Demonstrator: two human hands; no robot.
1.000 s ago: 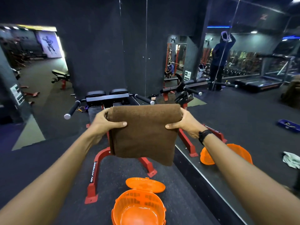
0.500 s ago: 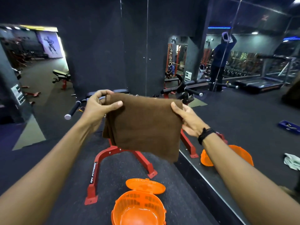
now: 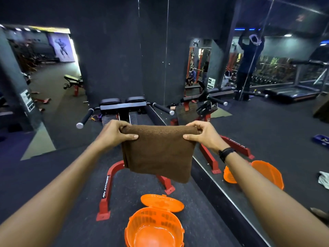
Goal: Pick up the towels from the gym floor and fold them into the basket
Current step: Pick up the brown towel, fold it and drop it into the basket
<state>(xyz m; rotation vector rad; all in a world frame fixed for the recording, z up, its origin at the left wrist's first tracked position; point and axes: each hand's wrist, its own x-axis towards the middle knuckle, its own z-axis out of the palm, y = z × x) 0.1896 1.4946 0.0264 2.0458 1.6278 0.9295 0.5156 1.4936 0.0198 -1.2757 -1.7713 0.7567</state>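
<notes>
A folded brown towel [image 3: 158, 154] hangs in the air in front of me, doubled over several layers. My left hand [image 3: 114, 133] pinches its top left corner and my right hand [image 3: 204, 134] pinches its top right corner. Below the towel, on the dark floor, stands an orange plastic basket [image 3: 142, 218] with nothing inside and its lid [image 3: 162, 203] hinged open at the back. A light grey towel [image 3: 324, 180] shows at the right edge, seen in the wall mirror.
A red and black exercise bench [image 3: 122, 106] with red floor legs stands just behind the basket. A mirror wall [image 3: 258, 122] runs along the right and reflects the basket, a treadmill and a person in blue. Dark rubber floor [image 3: 35, 175] spreads to the left.
The towel was folded over once more and is now shorter and thicker. Both hands shifted their grip to the new top corners and hold it lower, closer to the basket.
</notes>
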